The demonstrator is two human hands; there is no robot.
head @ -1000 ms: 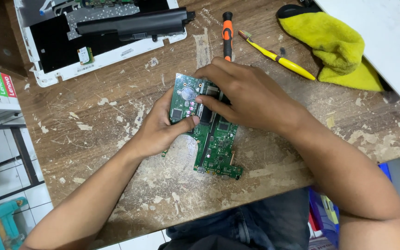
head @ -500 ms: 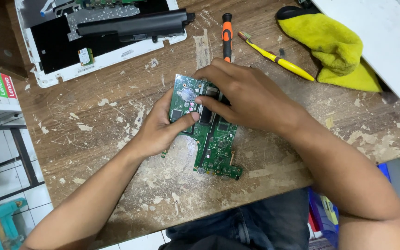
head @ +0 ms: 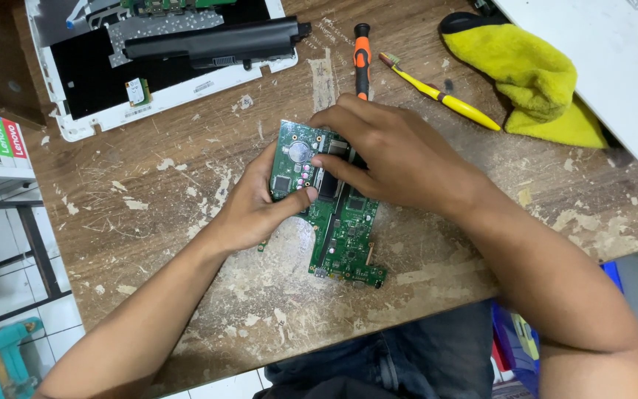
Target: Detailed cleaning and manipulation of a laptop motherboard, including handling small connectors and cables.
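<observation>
1. A green circuit board point(head: 337, 222) lies at the centre of the frame on a worn, paint-flecked wooden table point(head: 149, 222), held by both of a person's bare hands.
2. The left hand point(head: 249, 210) grips the board's left edge, its thumb pressed flat on the top face beside a round silver coin cell point(head: 299, 152), the other fingers curled under the edge.
3. The right hand point(head: 389, 151) covers the board's upper right part, fingers bent and closed down on a dark component there; exactly what the fingertips pinch cannot be told.
4. Just above the right hand, at upper centre, lies a screwdriver with an orange and black handle point(head: 362, 55); beside it, a yellow toothbrush point(head: 441, 92).
5. A yellow cloth point(head: 526, 74) sits at upper right, partly against a white panel point(head: 614, 66).
6. At upper left rests an opened white laptop shell point(head: 164, 81) with a long black battery point(head: 212, 44) lying across it.
</observation>
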